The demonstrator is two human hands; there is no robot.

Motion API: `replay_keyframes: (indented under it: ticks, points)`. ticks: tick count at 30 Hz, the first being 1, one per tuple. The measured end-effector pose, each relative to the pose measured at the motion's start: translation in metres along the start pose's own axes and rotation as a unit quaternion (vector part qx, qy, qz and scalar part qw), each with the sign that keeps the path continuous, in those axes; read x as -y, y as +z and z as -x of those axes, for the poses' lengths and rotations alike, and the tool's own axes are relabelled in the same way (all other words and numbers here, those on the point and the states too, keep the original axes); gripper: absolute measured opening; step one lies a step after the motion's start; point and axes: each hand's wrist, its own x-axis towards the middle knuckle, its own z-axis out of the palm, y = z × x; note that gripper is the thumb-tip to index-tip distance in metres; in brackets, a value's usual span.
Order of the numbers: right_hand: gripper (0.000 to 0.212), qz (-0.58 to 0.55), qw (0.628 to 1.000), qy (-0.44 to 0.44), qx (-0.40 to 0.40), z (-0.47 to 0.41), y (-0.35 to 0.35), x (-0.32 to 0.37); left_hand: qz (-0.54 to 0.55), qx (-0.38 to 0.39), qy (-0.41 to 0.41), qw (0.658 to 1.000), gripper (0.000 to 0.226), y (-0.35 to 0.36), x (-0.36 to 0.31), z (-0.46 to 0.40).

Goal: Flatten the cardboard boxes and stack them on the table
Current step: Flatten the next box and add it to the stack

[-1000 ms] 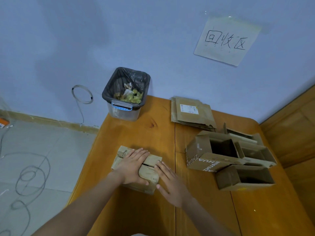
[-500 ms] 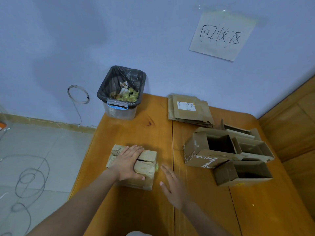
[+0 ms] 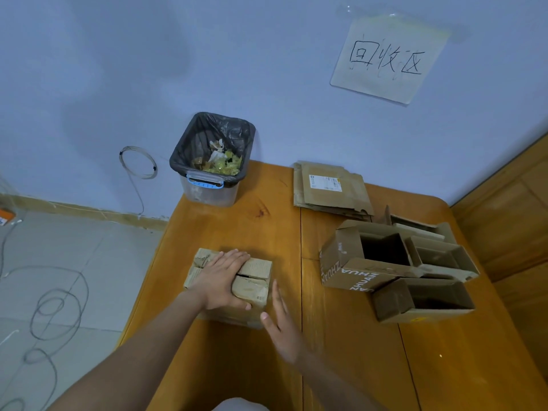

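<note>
- Small cardboard box [image 3: 234, 284], lower centre of frame, lies on the wooden surface [image 3: 267, 221] and looks partly squashed, with flaps split along a dark seam.
- Left hand [image 3: 222, 280] rests palm-down on top of it, fingers straight and close together, thumb tucked against the near flap.
- Right hand [image 3: 281, 321] stands edge-on just beside the box's right side, fingers straight and together, holding nothing; contact with the box unclear.
- Flat stack [image 3: 329, 188] sits upper centre-right near the wall; open boxes [image 3: 394, 271] are clustered at right, still unflattened.
- Lined bin [image 3: 212, 158] stands at the far left corner of the surface.
- Judgement: step in hand is pressing this box flat. Best done by bearing down with the palm over the seam, right hand squaring the side so the flaps fold inward, then carrying the piece to the flat stack.
</note>
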Motion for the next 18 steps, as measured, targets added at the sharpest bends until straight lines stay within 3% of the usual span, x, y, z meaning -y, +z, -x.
replay_keyframes:
  ticks: [4,13,18]
  points:
    - [0.063,0.087,0.996,-0.016,0.024,0.015,-0.002,-0.014,0.012,0.002,-0.008,1.0,0.121,-0.001,0.0,-0.001]
    - [0.058,0.092,0.989,-0.023,-0.114,0.007,-0.025,-0.017,-0.001,0.007,-0.006,1.0,0.122,0.002,0.0,0.0]
    - [0.06,0.192,0.962,-0.096,-0.166,-0.01,-0.048,0.001,-0.033,0.002,0.001,0.999,0.121,0.004,-0.006,0.001]
